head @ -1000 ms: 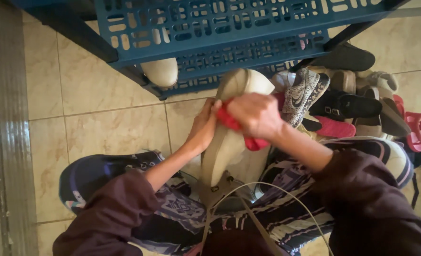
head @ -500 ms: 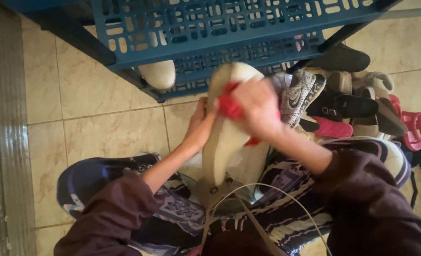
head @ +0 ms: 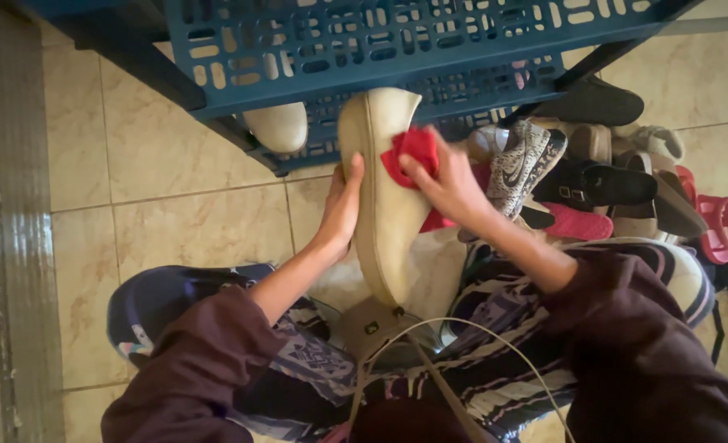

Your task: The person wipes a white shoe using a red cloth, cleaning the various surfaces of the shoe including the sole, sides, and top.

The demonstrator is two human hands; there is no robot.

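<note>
The left hand (head: 341,215) fingers clasped the light, fairly stiff cream flat leather shoe (head: 383,193) at its side edge, while the right hand (head: 454,187) fingers pinched a soft red cloth (head: 413,152) against its sole.

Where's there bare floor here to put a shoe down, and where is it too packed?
Bare tile lies left of the left hand, between the blue rack, the metal strip and the person's knee. Crowded: the shoe pile right of the right hand, which presses a red cloth on the beige shoe.
</note>
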